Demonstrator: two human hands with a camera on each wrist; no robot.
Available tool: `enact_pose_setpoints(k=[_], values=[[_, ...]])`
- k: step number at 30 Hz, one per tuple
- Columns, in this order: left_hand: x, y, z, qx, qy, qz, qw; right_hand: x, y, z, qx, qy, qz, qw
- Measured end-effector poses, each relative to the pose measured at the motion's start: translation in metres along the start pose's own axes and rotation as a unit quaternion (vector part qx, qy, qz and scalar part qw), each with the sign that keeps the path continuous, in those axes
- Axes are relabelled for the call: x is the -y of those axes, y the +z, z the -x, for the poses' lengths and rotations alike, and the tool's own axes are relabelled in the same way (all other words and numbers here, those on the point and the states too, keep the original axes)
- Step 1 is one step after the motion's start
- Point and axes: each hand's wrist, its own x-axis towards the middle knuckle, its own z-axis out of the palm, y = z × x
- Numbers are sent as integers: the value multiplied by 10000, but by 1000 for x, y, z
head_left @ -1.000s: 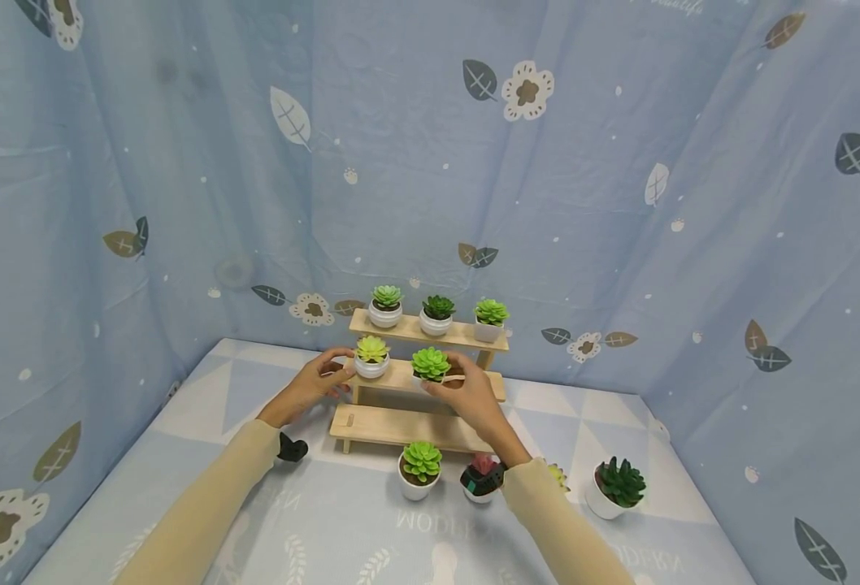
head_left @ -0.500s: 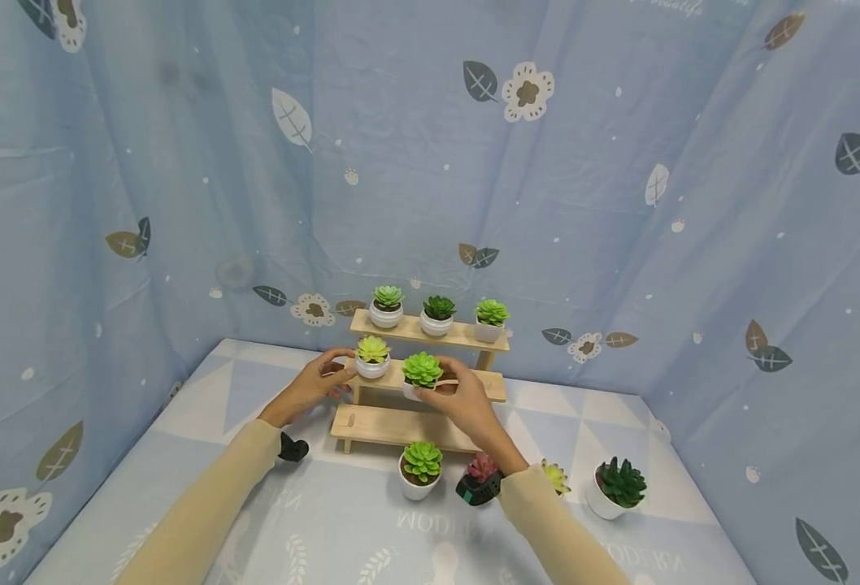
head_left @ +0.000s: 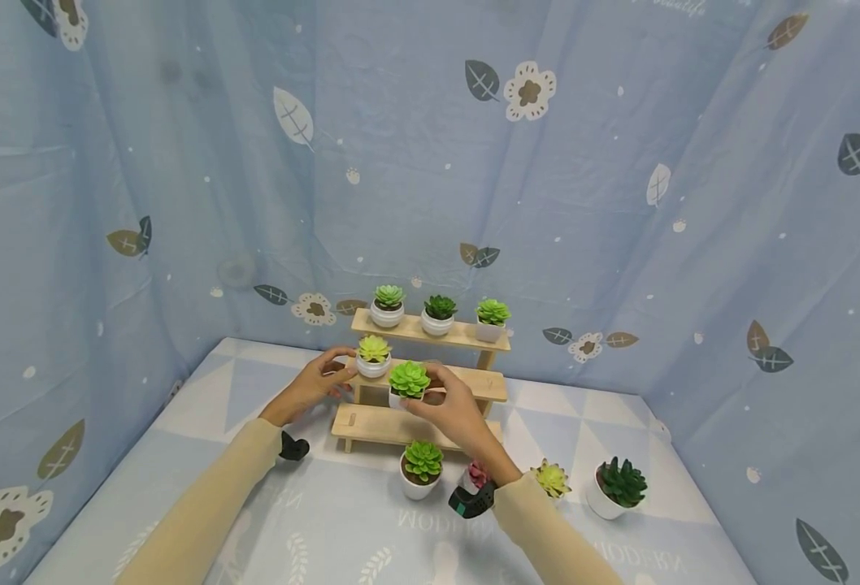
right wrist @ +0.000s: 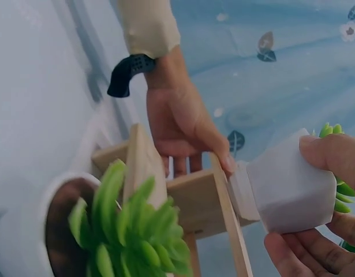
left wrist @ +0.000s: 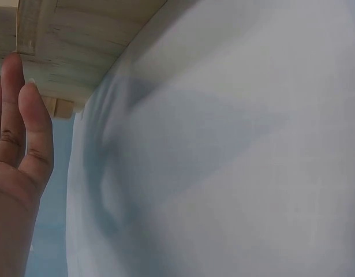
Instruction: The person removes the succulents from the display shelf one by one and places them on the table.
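Observation:
My right hand (head_left: 453,406) pinches a white angular pot with a bright green succulent (head_left: 409,380). In the right wrist view, thumb and fingers hold the pot (right wrist: 292,184) from opposite sides. It is in front of the middle shelf of a wooden three-tier stand (head_left: 401,424), apparently off the board. My left hand (head_left: 314,382) is at the left end of that shelf, next to a yellow-green succulent in a ringed white pot (head_left: 373,363). Its thumb is at the pot's side; contact is unclear. In the left wrist view, the visible fingers (left wrist: 36,124) are fairly straight under the wood.
Three potted succulents line the top shelf (head_left: 466,331). On the table before the stand are a green succulent (head_left: 422,467), a reddish one (head_left: 477,473) partly behind the right wrist strap, a yellow one (head_left: 551,479) and a dark green one (head_left: 618,486). A patterned blue curtain (head_left: 430,162) hangs behind.
The right hand has carried the bright green succulent left and toward me, closer to the yellow-green one. The left hand has stayed in place.

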Motion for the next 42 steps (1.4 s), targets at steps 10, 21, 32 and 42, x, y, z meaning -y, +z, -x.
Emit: enact_pose_setpoints(k=[10,21,32,42], values=[[-1,2,1,-4,18,-40,10000,-2,19,4,289,116,-233,9992],[-2,1,2,13,30,-140,9999,1,38,10,430,50,-22,9991],[-1,0,1,68,30,-86,9999,-6,53,13,566,-110,-53,9983],[-3,-1,1,96,-17,-32,9999,-6,66,17,652,-245,-101,9975]])
